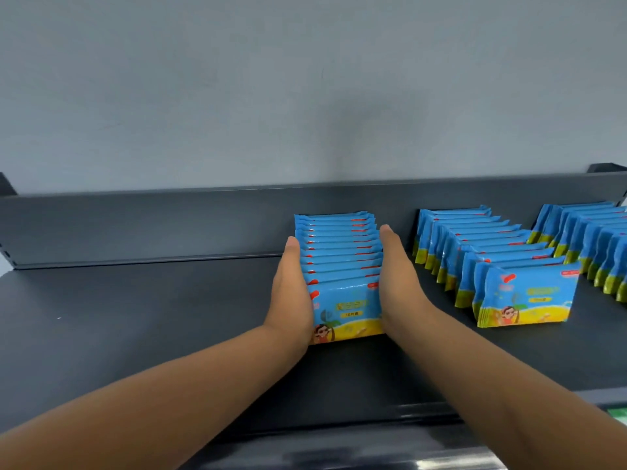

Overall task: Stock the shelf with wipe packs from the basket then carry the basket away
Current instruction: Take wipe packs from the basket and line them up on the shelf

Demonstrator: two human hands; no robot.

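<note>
A row of several blue and yellow wipe packs (342,262) stands upright on the dark shelf (135,317), running front to back in the middle. My left hand (293,290) presses flat against the row's left side. My right hand (395,283) presses flat against its right side, fingers straight. The basket is out of sight.
Two more rows of wipe packs stand to the right, one (492,266) close by and another (590,242) at the far right edge. A low dark back rail (152,225) runs behind the shelf under a grey wall. The shelf's front lip (339,446) lies below my forearms.
</note>
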